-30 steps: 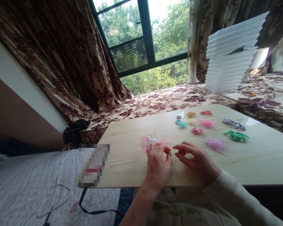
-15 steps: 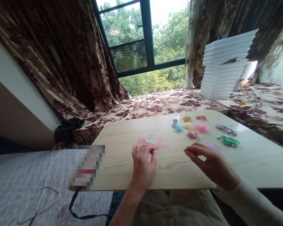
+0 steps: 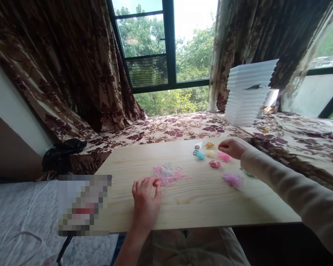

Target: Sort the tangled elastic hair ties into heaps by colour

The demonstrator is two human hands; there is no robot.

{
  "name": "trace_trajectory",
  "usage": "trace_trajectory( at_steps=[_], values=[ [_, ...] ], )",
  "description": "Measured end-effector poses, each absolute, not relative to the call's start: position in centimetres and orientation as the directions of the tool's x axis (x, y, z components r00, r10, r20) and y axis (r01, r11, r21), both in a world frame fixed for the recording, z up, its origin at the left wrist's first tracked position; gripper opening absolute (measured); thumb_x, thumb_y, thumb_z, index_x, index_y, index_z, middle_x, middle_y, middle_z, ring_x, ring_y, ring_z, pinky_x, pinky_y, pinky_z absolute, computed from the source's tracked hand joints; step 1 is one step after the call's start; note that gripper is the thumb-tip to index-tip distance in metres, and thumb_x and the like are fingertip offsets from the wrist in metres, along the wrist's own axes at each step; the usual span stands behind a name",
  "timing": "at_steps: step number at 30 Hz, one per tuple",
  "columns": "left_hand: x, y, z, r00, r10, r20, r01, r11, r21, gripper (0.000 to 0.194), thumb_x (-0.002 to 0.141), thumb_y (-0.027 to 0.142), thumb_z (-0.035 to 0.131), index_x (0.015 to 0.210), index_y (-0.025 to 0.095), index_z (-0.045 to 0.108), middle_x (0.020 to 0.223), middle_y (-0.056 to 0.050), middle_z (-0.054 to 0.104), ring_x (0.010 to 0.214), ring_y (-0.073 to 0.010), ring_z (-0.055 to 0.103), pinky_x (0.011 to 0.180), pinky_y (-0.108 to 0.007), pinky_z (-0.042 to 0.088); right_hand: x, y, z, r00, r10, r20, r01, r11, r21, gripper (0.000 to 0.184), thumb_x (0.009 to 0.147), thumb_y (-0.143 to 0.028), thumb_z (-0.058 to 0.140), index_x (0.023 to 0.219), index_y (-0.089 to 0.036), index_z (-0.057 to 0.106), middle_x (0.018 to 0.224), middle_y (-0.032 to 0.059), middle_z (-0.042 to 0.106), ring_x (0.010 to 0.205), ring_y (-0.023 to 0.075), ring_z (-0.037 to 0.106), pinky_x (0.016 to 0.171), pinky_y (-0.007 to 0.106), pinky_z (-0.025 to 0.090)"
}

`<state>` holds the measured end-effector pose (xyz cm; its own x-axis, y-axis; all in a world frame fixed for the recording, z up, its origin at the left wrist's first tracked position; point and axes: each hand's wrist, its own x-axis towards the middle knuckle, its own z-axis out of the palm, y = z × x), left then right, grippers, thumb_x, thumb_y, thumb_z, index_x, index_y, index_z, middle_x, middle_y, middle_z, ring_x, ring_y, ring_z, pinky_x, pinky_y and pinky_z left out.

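Observation:
My left hand (image 3: pixel 146 197) rests on the wooden table with loosely curved fingers, thumb a little apart from the forefinger. Its fingertips are at the near left edge of a loose heap of small pink and pale blue elastic bands (image 3: pixel 169 174). My right hand (image 3: pixel 233 148) is stretched to the far right of the table, just beyond a bright pink heap (image 3: pixel 224 157). Its thumb and forefinger are pinched together; whatever they hold is too small to make out. A purple heap (image 3: pixel 233 180) lies nearer me, and my right sleeve partly covers a green bunch (image 3: pixel 248 172).
Red (image 3: pixel 214 164), yellow (image 3: pixel 209 145) and turquoise (image 3: pixel 199 155) bunches lie on the wooden table (image 3: pixel 122 162). A blurred-out object (image 3: pixel 84 208) is at its left edge. Behind stands a white pleated stack (image 3: pixel 242 98) on the flowered window seat (image 3: pixel 174 127).
My right hand has moved from the near part of the table to the bunches at the far right. My left hand stays by the mixed heap, fingers slightly more apart. The view has turned right.

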<state>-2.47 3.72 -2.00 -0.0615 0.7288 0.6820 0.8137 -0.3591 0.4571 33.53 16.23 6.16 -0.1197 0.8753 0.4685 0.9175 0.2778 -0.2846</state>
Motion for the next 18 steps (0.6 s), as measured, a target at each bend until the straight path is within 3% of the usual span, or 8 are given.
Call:
trace_trajectory(
  at_steps=[4,10,18],
  values=[
    [-2.4,3.5,-1.8,-0.071,0.738,0.671,0.816,-0.344,0.464,0.015,0.084,0.017,0.052,0.091,0.021,0.065,0.088,-0.004,0.069,0.098,-0.0252,0.059,0.097,-0.047,0.040,32.4,17.7,5.9,-0.081,0.949,0.304,0.962,0.155,-0.226,0.016,0.074,-0.026,0.062,0.063,-0.023,0.073,0.062,0.0041,0.068,0.056,0.0163,0.058,0.055,0.029,0.040],
    [-2.2,3.5,-1.8,-0.077,0.751,0.656,0.816,-0.330,0.474,0.015,0.085,0.019,0.052,0.091,0.021,0.065,0.087,-0.004,0.069,0.098,-0.0257,0.058,0.099,-0.049,0.038,31.2,18.6,5.9,-0.009,0.982,0.187,0.988,0.038,-0.153,0.015,0.075,-0.025,0.063,0.065,-0.022,0.073,0.068,0.0079,0.070,0.064,0.0213,0.062,0.059,0.031,0.041],
    [-2.3,3.5,-1.6,-0.084,0.765,0.639,0.814,-0.317,0.486,0.014,0.085,0.016,0.053,0.090,0.021,0.066,0.089,-0.004,0.069,0.098,-0.0253,0.057,0.099,-0.049,0.038,31.9,17.2,8.9,-0.107,0.948,0.300,0.975,0.160,-0.157,0.014,0.077,-0.030,0.062,0.071,-0.022,0.073,0.074,0.0063,0.071,0.066,0.0196,0.061,0.066,0.035,0.046]
  ],
)
